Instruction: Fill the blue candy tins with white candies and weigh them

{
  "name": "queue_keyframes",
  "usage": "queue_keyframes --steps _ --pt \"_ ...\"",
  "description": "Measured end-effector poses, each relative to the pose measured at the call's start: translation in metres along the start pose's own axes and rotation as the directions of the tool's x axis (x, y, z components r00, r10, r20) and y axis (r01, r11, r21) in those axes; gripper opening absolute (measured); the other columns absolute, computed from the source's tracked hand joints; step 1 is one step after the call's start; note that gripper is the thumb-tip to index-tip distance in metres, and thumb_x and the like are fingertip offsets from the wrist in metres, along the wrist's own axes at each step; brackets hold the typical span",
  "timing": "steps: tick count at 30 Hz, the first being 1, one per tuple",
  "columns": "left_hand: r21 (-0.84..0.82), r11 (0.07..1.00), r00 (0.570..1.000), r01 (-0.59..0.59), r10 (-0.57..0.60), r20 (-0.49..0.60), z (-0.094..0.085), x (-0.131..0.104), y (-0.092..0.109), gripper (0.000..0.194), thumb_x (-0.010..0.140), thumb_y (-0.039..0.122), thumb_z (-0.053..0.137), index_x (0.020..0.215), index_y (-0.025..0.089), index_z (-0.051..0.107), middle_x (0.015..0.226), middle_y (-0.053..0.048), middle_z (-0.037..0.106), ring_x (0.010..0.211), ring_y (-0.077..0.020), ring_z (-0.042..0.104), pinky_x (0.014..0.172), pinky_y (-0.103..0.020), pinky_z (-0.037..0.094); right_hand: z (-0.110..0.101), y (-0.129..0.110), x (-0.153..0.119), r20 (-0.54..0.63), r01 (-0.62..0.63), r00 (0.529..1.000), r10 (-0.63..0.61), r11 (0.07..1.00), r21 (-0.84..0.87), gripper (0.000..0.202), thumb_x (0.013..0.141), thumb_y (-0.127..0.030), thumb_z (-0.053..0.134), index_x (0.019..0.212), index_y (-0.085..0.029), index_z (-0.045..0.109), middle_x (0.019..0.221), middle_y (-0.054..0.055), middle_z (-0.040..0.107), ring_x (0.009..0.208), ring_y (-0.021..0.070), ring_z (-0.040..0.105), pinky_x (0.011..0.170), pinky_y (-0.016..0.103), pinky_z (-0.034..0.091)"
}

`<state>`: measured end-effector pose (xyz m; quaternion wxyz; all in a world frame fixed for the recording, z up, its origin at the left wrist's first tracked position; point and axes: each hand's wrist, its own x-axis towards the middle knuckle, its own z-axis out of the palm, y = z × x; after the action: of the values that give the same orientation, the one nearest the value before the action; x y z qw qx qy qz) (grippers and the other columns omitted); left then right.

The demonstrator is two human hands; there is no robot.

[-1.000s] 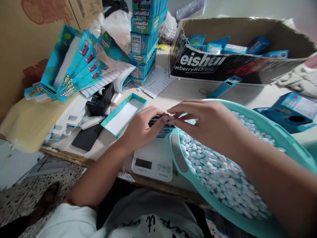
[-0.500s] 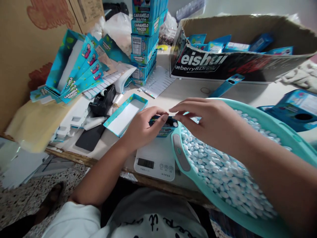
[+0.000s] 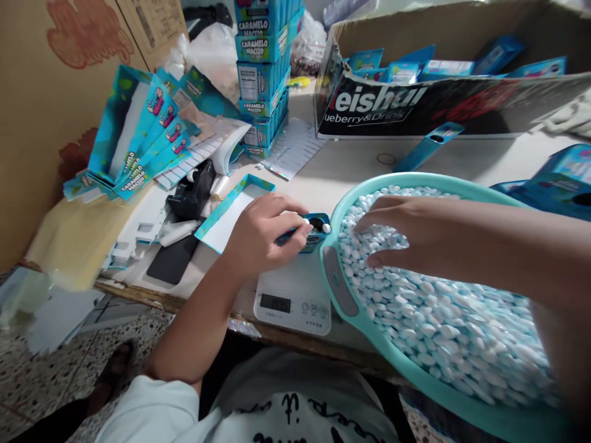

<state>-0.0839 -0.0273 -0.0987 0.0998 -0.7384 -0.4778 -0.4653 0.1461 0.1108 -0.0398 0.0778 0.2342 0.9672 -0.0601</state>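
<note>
My left hand (image 3: 265, 234) is curled over the left end of a small blue candy box (image 3: 310, 245), gripping it on a white kitchen scale (image 3: 295, 289). The box has a dark round opening on top, with a white candy (image 3: 326, 228) at its right end and another by my fingertips. My right hand (image 3: 392, 224) reaches over a turquoise tub (image 3: 336, 280) of white and pale-blue candies (image 3: 429, 301). Its thumb and fingers are spread apart, with the tips at the candies. The scale's display is lit, but its digits are blurred.
An open blue tray (image 3: 235, 206) lies left of the scale, beside a tape dispenser (image 3: 190, 194) and a dark phone-like slab (image 3: 173, 261). Stacked candy boxes (image 3: 261, 86) stand behind. A large carton (image 3: 369, 111) holds more packs at the back right.
My right hand has moved right, from above the small box to the candies in the tub, and its fingers have spread. My left hand stays at the box. The scale's reading has changed.
</note>
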Motion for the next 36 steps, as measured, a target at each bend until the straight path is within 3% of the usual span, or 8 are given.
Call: queue_keyframes --steps 6,12,20,28,36 --pt "-0.114 0.985 0.983 0.127 -0.110 0.148 -0.003 0.000 0.003 0.024 0.104 0.038 0.053 0.093 0.022 0.067 0.111 -0.007 0.076 0.105 -0.0215 0.069 0.094 -0.039 0.056 0.011 0.001 0.009 0.027 -0.018 0.999 0.017 0.998 0.053 0.019 0.075 -0.029 0.077 0.094 -0.027 0.075 0.091 0.005 0.070 0.071 0.0214 0.062 0.062 0.034 0.040" --pt "-0.153 0.970 0.978 0.188 -0.172 0.116 -0.003 0.000 0.003 0.026 0.106 0.044 0.051 0.097 0.023 0.062 0.112 -0.007 0.074 0.112 -0.0212 0.068 0.097 -0.039 0.055 0.011 -0.003 0.012 0.040 -0.056 0.998 0.055 0.998 0.034 0.019 0.069 -0.019 0.078 0.087 -0.025 0.074 0.079 0.004 0.068 0.065 0.0201 0.059 0.059 0.032 0.036" --pt "-0.027 1.000 0.998 0.001 0.001 0.056 -0.002 0.000 -0.002 0.026 0.105 0.031 0.052 0.085 0.022 0.067 0.098 -0.004 0.077 0.091 -0.0186 0.068 0.085 -0.036 0.055 -0.008 -0.025 0.008 0.158 -0.134 0.978 0.133 0.991 -0.003 0.009 0.077 -0.016 0.068 0.085 -0.020 0.068 0.078 0.004 0.069 0.066 0.0186 0.058 0.061 0.030 0.033" --pt "-0.146 0.987 0.997 0.072 -0.069 0.030 -0.001 0.002 0.001 0.023 0.106 0.033 0.055 0.094 0.022 0.071 0.096 -0.004 0.079 0.094 -0.0172 0.073 0.086 -0.034 0.058 -0.014 -0.038 0.009 0.238 -0.204 0.950 0.201 0.979 -0.013 0.009 0.084 -0.014 0.063 0.088 -0.020 0.069 0.080 0.004 0.068 0.070 0.0179 0.057 0.066 0.029 0.033" --pt "-0.172 0.985 0.993 -0.011 0.031 0.114 -0.001 0.002 0.000 0.026 0.105 0.038 0.054 0.104 0.023 0.075 0.105 -0.004 0.083 0.106 -0.0207 0.076 0.097 -0.041 0.059 -0.010 -0.032 0.007 0.151 -0.120 0.981 0.120 0.993 -0.008 0.015 0.085 -0.015 0.060 0.071 -0.021 0.060 0.076 0.004 0.067 0.066 0.0173 0.054 0.066 0.030 0.035"
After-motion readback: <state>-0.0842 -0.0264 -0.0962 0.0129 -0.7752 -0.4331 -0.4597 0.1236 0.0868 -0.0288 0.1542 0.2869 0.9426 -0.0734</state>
